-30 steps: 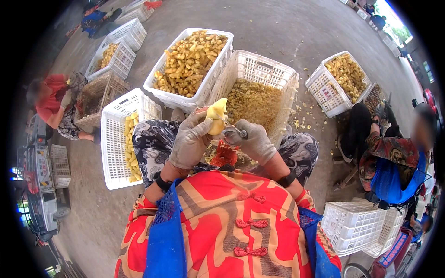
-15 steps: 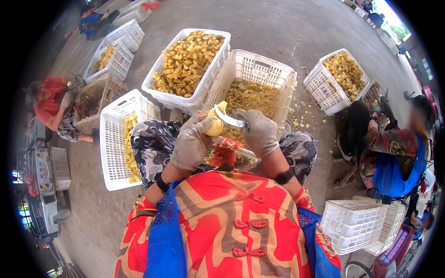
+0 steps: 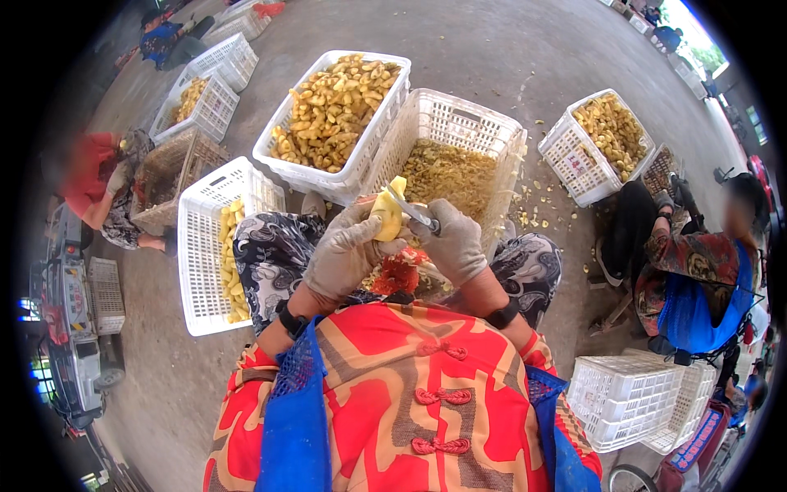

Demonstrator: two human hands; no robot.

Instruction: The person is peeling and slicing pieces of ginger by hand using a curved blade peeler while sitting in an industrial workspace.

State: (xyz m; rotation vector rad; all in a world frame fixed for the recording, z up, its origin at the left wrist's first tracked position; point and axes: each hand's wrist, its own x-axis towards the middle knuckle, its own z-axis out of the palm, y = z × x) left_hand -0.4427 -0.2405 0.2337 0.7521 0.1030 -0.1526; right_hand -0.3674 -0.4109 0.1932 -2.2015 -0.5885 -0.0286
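My left hand (image 3: pixel 343 252), in a pale work glove, grips a peeled yellow piece of ginger (image 3: pixel 388 216) upright in front of my lap. My right hand (image 3: pixel 452 243), gloved as well, is closed around the handle of a small curved knife (image 3: pixel 416 215). Its blade lies against the upper part of the ginger. Below both hands a red cloth-like thing (image 3: pixel 395 275) shows between my knees, partly covered. Beyond them, a white crate (image 3: pixel 512 156) holds a layer of peelings (image 3: pixel 449 172).
A white crate (image 3: pixel 270 152) heaped with brownish ginger stands ahead. Left of my knee, another white crate (image 3: pixel 195 262) holds peeled yellow pieces. Co-workers sit at left and right beside crates. Peelings (image 3: pixel 533 209) litter the floor, and stacked white crates (image 3: pixel 627 402) stand at lower right.
My right hand has moved slightly left, closer to my left hand. The knife blade now slants across the ginger, which is tilted more upright.
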